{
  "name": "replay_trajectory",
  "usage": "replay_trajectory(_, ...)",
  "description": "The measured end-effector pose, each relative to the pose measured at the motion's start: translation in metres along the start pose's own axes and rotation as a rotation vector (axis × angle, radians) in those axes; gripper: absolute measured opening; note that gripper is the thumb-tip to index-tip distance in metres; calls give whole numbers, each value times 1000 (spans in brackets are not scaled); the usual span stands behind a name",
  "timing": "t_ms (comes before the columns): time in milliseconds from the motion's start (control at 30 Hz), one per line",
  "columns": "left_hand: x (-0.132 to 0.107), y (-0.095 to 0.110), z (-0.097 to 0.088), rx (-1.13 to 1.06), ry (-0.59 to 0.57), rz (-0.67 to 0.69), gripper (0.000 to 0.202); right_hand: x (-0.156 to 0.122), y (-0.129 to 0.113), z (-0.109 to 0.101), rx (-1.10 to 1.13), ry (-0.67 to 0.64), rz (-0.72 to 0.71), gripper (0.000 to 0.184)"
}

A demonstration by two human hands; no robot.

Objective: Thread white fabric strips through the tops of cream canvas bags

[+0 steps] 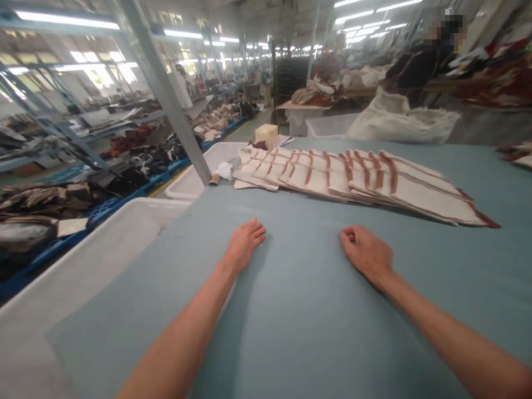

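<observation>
The table is reached over by both arms, which are brought in from the near side. The left hand is held toward the left edge, its fingers loosely extended and slightly bent, the thumb side turned up; a shadow is cast beside it. The right hand is held farther toward the right edge, well apart from the left, its fingers curled in and its thumb brought near the forefinger; whether anything is pinched there cannot be told. Whether the table is touched by either hand cannot be told either. Beyond both hands, the cloth pieces, pale with brown bands, are laid overlapping in a long row, from near the far left corner along the far edge toward the right. At that corner a small tube and a white wad are set just beside the row, and a yellow block is seen behind its left end. The left edge is flanked by white bins. Past the far edge a pale sack is seen, with a person behind it.
</observation>
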State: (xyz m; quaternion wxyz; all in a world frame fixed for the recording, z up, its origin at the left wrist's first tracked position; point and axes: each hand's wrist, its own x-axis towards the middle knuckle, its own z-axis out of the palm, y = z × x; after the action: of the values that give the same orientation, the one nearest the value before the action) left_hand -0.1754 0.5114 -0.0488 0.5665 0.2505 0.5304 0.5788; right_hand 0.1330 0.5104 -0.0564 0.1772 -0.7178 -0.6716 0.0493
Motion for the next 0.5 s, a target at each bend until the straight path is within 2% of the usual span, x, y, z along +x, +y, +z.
replay_trajectory(167, 82, 34, 26, -222, 115, -104, 37, 1, -3, 10, -11, 48, 50, 24)
replay_trajectory(267, 122, 51, 43, -301, 183, -147, 37, 0, -3, 9, -6, 50, 52, 26)
replay_trajectory(367, 147, 60, 57, -357, 225, -188, 37, 0, -3, 8, 0, 52, 54, 30)
replay_trajectory(500, 164, 61, 71, -402, 249, -201, 37, 0, -2, 11, -6, 39, 50, 33)
